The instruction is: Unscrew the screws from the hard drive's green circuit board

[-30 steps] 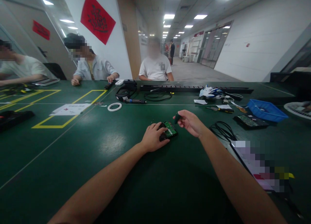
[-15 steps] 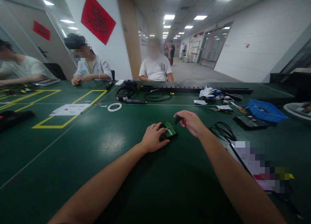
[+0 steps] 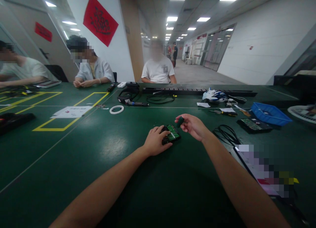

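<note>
A black hard drive (image 3: 173, 134) with a green circuit board facing up lies on the table. My left hand (image 3: 156, 139) holds it down from the left, fingers across its top and thumb along the near edge. Between the thumb and fingers of my right hand (image 3: 193, 126) is a small screwdriver (image 3: 180, 122) with a dark green handle. It stands over the right far corner of the board, slightly tilted. Its thin tip is too small to make out, so I cannot tell whether it touches the board.
Right of me are coiled black cable (image 3: 227, 134), a second hard drive (image 3: 255, 124), a blue tray (image 3: 270, 114), a yellow-black tool (image 3: 225, 113) and white-blue gloves (image 3: 213, 95). A white tape ring (image 3: 116, 109) lies left. Across the table sits a person (image 3: 158, 70); others sit left.
The screwdriver's handle has turned slightly in my right fingers, and that hand has shifted a little. My left hand stays put on the hard drive.
</note>
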{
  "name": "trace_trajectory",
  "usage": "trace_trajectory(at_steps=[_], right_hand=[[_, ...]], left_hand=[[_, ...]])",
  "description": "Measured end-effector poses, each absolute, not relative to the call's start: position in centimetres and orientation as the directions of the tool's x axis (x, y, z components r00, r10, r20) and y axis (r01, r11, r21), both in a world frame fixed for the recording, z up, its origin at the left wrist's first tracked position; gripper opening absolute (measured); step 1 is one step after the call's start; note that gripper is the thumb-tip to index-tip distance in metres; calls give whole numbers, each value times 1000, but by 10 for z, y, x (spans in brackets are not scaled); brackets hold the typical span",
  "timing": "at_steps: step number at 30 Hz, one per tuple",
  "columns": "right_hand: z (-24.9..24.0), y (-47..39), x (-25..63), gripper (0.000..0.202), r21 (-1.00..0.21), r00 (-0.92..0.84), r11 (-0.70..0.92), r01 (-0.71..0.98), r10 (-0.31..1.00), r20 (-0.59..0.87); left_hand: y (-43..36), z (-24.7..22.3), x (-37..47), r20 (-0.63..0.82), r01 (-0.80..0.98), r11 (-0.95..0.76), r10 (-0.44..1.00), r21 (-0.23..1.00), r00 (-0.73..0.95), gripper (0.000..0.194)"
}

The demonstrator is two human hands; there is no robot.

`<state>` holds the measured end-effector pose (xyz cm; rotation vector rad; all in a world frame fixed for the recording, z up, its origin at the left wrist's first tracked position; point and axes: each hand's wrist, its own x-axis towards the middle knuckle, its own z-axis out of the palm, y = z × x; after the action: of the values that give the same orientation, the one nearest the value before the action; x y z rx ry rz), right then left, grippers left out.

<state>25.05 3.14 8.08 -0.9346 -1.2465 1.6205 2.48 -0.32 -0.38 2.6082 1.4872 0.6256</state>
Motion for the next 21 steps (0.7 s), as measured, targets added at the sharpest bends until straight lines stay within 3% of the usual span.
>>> trace_trajectory(at_steps=[7, 13, 21], right_hand=[[78, 34, 251, 18, -946, -335, -180, -269, 938, -83], [77, 35, 254, 32, -983, -357, -98, -156, 934, -36], [76, 36, 253, 23, -989, -287, -11, -145, 957, 31]], left_hand=[[-3, -4, 24, 314, 802, -536, 834, 264, 454, 61], [-2, -6, 25, 309, 810, -523, 842, 263, 443, 61], [-3, -2, 25, 299, 809, -527, 840, 258, 452, 61]])
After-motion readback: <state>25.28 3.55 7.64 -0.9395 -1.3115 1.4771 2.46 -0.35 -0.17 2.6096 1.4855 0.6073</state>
